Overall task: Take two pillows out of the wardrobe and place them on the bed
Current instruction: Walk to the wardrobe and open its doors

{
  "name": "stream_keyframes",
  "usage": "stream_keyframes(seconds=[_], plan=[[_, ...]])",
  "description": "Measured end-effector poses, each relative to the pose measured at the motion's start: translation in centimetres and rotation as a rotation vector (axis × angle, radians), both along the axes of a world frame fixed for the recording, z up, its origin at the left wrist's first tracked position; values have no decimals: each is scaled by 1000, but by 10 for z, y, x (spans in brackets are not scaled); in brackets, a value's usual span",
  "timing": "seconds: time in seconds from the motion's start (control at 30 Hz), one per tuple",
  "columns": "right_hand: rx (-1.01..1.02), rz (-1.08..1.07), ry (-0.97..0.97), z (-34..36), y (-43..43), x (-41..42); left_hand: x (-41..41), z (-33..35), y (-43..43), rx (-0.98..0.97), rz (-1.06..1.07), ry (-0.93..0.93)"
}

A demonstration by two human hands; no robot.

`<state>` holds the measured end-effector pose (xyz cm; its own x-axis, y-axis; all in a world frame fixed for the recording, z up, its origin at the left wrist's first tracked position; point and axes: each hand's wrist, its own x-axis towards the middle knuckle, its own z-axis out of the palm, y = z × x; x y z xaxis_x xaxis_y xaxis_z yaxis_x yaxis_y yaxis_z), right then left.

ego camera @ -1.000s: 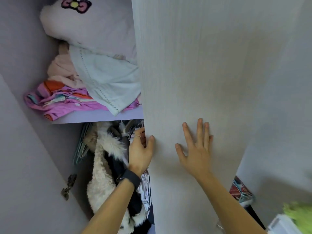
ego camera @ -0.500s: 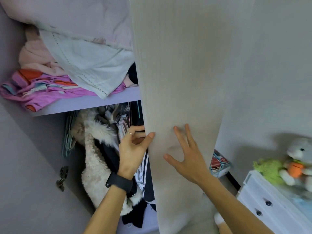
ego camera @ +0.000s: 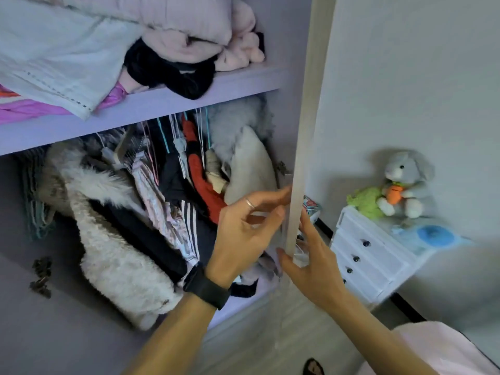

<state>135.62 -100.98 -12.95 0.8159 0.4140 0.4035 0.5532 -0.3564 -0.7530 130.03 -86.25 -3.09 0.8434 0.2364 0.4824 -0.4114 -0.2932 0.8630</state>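
Pillows: one pale pillow [ego camera: 173, 14] sits on the upper shelf [ego camera: 167, 104] of the wardrobe [ego camera: 295, 77], at the top edge of view, resting on pink blankets [ego camera: 243, 50] w/ a white cloth [ego camera: 54, 66] draped over the shelf's front edge. A second pale cushion-like shape [ego camera: 251, 163] stands among the hanging clothes [ego camera: 173, 185] below the shelf, near the right wall; prob. a pillow, can't be sure.

Both hands are at the door [ego camera: 303, 158], seen edge-on. Left hand [ego camera: 243, 231] has fingers loosely spread, tips touching the door's inner edge, pinching nothing. Right hand [ego camera: 311, 255] lies flat & spread against the door's outer face, thumb at the edge; no grip closed on anything.

Step in hand, as I read it: get the door fully out of the way. To do it well: push it wide w/ the right, then free the left. Reach for the shelf pillow w/ both hands and lift rather than drag, else cloth & blankets may slide off the front edge. For the lower one, part the hangers first. The bed [ego camera: 433, 347] corner shows at bottom right, so it's a short turn.
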Motion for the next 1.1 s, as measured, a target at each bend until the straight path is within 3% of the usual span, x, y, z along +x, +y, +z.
stream_keyframes(seconds=[0.13,0.43,0.9,1.0,1.1], plan=[[-20,-117,-88,-1,-54,0,38,-4,-23,338,-25,-42],[37,-495,61,6,-126,35,138,-64,-89,908,-52,-86],[111,-690,54,8,-133,56,177,-89,-120,914,-13,-135],[85,-753,-53,-6,-118,32,164,-96,-99,849,-16,-78],[43,-652,-118,-24,-93,16,147,-110,-68,829,20,15]])
